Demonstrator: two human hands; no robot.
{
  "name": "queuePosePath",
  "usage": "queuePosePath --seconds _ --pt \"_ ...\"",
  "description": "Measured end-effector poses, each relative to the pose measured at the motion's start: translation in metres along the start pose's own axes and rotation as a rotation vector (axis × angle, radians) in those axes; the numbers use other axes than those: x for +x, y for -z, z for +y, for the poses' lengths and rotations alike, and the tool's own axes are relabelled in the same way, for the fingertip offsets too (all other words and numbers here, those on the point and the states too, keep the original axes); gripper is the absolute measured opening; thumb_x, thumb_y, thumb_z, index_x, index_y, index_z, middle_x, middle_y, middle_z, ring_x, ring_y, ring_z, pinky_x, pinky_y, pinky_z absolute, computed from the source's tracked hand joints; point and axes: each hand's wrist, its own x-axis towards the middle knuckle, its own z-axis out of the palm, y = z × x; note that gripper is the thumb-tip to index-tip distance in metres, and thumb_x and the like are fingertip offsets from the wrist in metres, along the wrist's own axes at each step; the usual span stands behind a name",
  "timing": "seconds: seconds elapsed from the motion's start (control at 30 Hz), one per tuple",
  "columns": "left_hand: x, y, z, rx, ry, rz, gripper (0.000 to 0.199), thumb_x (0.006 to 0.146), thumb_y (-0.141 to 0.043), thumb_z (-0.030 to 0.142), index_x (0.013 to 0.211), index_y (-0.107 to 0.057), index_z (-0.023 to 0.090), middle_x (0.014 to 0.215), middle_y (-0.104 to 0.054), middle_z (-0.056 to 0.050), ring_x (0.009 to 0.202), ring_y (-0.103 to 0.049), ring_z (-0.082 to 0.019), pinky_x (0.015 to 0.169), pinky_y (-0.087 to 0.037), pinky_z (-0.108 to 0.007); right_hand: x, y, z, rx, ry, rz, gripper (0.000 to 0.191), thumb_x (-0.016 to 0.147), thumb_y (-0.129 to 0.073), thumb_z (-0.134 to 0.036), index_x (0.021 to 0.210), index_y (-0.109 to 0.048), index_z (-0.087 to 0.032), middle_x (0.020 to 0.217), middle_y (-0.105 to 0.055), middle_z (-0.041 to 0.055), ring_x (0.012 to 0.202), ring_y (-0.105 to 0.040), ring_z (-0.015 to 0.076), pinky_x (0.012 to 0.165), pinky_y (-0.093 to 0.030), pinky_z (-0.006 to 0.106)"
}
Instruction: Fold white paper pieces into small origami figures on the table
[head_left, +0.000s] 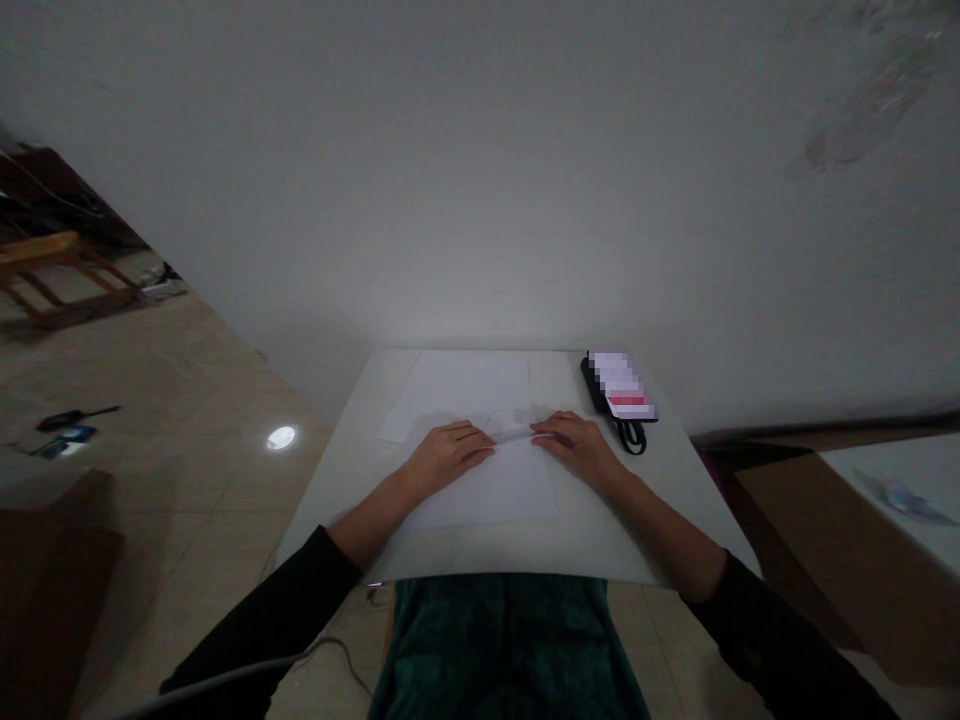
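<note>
Above the middle of the white table (622,540), a piece of white paper (513,436) stretches between my two hands and looks folded along its near edge. My left hand (450,456) pinches the left end, and my right hand (579,446) grips the right end with bent fingers. Beneath them lies a flat white sheet (487,496). A second white sheet (472,382) lies farther back, toward the wall. My fingers cover parts of the paper, so its full shape is hidden.
A phone-like device (618,384) with a blurred screen and a black strap (632,437) lies at the back right. The wall (480,200) meets the table's far edge. A cardboard box (840,540) stands to the right. A cable (285,660) crosses at the lower left.
</note>
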Motion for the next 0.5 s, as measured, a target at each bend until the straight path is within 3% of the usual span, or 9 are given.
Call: queuePosePath --seconds 0.1,0.2,0.4,0.5 --pt "0.003 0.0 -0.002 -0.198 0.292 0.035 0.027 0.091 -0.057 0.036 0.112 -0.063 0.021 0.095 -0.071 -0.003 0.069 -0.065 -0.013 0.067 -0.053 -0.026 0.001 -0.002 0.003 0.208 -0.308 0.089 0.027 0.078 -0.071 -0.044 0.093 -0.073 -0.021 0.08 -0.068 0.0038 0.068 -0.064 0.016 0.062 -0.053 0.03" --pt "0.008 -0.001 -0.002 -0.31 0.443 0.049 0.031 0.086 -0.062 0.035 0.114 -0.062 0.021 0.091 -0.069 -0.001 0.068 -0.063 -0.013 0.064 -0.051 -0.025 0.002 -0.005 0.005 0.276 -0.44 0.127 0.031 0.071 -0.074 -0.045 0.089 -0.073 -0.019 0.073 -0.064 0.002 0.063 -0.06 0.0147 0.06 -0.05 0.029" --pt "0.008 -0.001 0.0 -0.319 0.448 0.025 0.024 0.089 -0.055 0.031 0.109 -0.063 0.021 0.085 -0.066 -0.001 0.068 -0.061 -0.013 0.065 -0.05 -0.026 0.001 -0.008 0.001 0.201 -0.472 0.142 0.029 0.073 -0.072 -0.043 0.091 -0.071 -0.02 0.074 -0.061 0.0019 0.063 -0.057 0.015 0.061 -0.048 0.03" --pt "0.005 -0.002 0.001 -0.239 0.389 0.057 0.024 0.089 -0.056 0.029 0.11 -0.064 0.021 0.095 -0.064 -0.004 0.078 -0.062 -0.016 0.071 -0.052 -0.029 0.0 -0.009 -0.006 0.12 -0.454 0.152 0.024 0.077 -0.068 -0.039 0.093 -0.07 -0.021 0.077 -0.06 0.0021 0.065 -0.057 0.0151 0.064 -0.048 0.031"
